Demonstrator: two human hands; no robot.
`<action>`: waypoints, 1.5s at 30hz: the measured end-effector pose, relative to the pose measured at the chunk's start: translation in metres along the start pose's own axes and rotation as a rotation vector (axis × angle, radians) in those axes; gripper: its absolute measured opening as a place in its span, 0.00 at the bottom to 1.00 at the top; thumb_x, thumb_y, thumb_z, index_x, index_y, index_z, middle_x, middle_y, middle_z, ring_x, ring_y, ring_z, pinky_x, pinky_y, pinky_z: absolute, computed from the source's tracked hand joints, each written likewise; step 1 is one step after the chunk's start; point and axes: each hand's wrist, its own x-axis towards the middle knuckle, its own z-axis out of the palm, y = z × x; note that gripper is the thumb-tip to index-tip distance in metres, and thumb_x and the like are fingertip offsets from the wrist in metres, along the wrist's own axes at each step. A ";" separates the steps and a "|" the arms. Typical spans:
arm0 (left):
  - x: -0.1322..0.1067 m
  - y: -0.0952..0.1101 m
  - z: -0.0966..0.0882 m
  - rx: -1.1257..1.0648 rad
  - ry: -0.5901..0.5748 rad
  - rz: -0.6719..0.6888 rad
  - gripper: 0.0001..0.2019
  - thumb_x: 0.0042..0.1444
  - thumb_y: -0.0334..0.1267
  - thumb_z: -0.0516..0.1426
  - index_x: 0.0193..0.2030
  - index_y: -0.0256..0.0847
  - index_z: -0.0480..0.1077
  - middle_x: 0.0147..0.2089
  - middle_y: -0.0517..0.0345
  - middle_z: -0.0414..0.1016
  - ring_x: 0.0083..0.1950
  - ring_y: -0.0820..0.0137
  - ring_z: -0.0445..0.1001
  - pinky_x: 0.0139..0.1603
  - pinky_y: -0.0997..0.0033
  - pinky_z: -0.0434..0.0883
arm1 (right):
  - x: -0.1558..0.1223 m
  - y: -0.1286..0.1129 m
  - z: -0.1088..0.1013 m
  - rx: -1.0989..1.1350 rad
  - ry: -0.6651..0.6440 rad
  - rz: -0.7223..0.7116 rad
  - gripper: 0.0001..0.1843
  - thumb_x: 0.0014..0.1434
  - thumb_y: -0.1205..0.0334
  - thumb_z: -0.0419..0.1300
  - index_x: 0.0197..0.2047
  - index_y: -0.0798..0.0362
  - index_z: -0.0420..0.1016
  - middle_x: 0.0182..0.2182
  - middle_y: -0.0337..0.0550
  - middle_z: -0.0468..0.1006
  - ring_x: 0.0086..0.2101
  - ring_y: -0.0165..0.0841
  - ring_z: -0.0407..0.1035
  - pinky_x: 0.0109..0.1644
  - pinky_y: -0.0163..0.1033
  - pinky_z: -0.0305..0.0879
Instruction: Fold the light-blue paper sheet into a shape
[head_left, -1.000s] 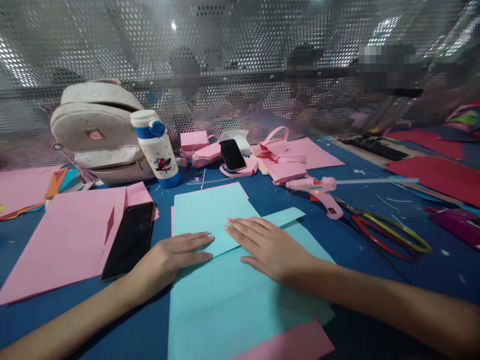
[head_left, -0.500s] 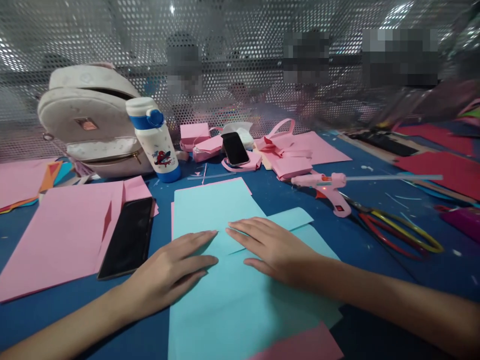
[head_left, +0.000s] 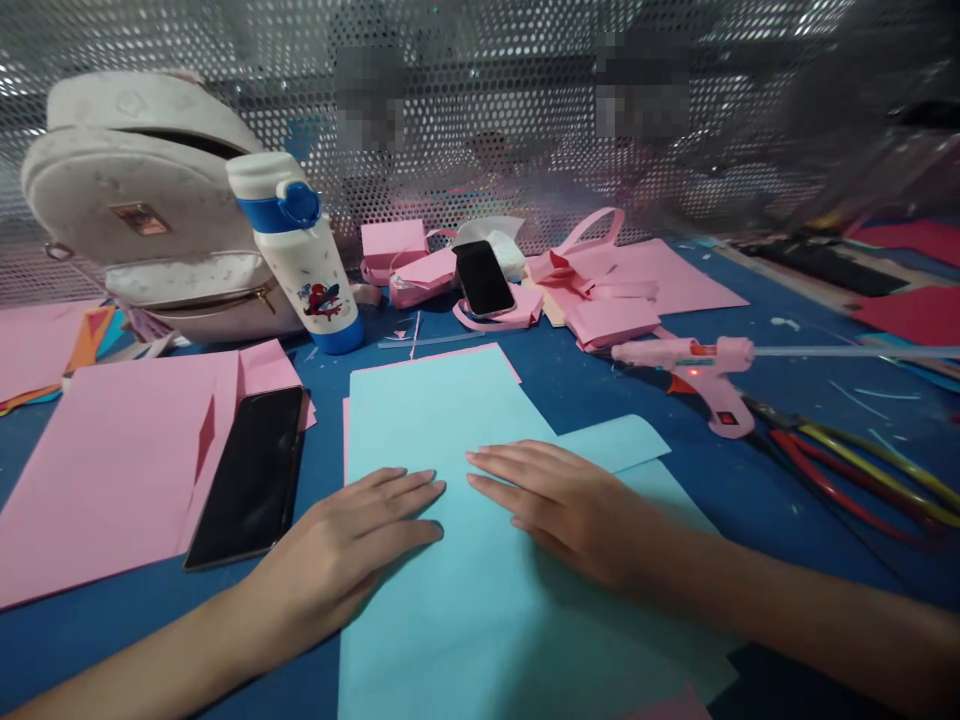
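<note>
Light blue paper point(head_left: 435, 620) lies over pink paper on the blue table. My left hand point(head_left: 349, 545) rests flat on its left part, fingers stretched toward the middle. Opposite it, my right hand point(head_left: 566, 505) lies palm down on the same paper, fingers straight and holding nothing. Just beyond that hand a narrow blue paper flap point(head_left: 619, 440) sticks out to the right. Left of the sheet, a black phone point(head_left: 247, 475) lies on pink paper sheets point(head_left: 120, 450).
A pink glue gun point(head_left: 697, 365) and red-and-yellow-handled pliers point(head_left: 855, 470) lie at right. Behind stand a white backpack point(head_left: 165, 230), a bottle point(head_left: 307, 260), a second phone point(head_left: 485, 278) and pink paper pieces point(head_left: 611, 315). A perforated metal panel point(head_left: 480, 110) closes off the back.
The camera view has shifted and come slightly closer. My hands stay flat on the blue paper; the paper edge seen between them before no longer shows.
</note>
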 end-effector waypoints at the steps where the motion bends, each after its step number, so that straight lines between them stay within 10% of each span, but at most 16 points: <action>1: -0.001 -0.001 0.001 -0.015 0.007 -0.008 0.19 0.68 0.25 0.43 0.60 0.38 0.66 0.67 0.48 0.65 0.70 0.65 0.60 0.69 0.54 0.62 | 0.000 0.001 0.000 -0.005 0.005 -0.008 0.23 0.70 0.66 0.46 0.66 0.57 0.61 0.64 0.54 0.64 0.65 0.38 0.55 0.66 0.53 0.60; 45: 0.006 -0.002 -0.005 0.270 -0.183 0.123 0.22 0.70 0.28 0.42 0.69 0.39 0.59 0.71 0.47 0.56 0.72 0.59 0.54 0.71 0.45 0.53 | -0.001 0.003 -0.007 -0.045 0.016 -0.042 0.22 0.68 0.68 0.48 0.64 0.56 0.66 0.63 0.51 0.67 0.64 0.37 0.59 0.67 0.46 0.59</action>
